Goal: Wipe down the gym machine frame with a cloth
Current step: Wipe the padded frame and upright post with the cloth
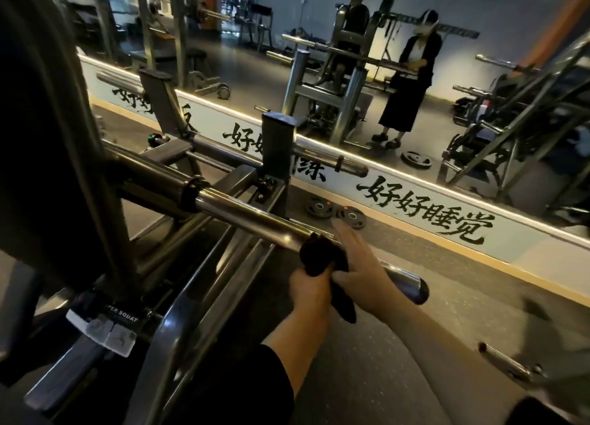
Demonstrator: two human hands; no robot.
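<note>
Dark cloth (322,258) is bunched on the chrome bar (249,215) of the gym machine frame (204,284), near centre. Left hand (309,286) grips the cloth, fingers curled round it. Right hand (357,265) lies flat on the bar, fingers straight, touching the cloth. Two weight plates (335,212) lie on the floor beyond, before the mirror (319,57).

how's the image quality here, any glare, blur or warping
Head view: dim overall, with bright glare streaks along the chrome bar; wide-angle warping bends the mirror wall's base strip; the lower right corner is motion-smeared; the left hand gripping the dark cloth and the right hand stay fairly sharp.
</note>
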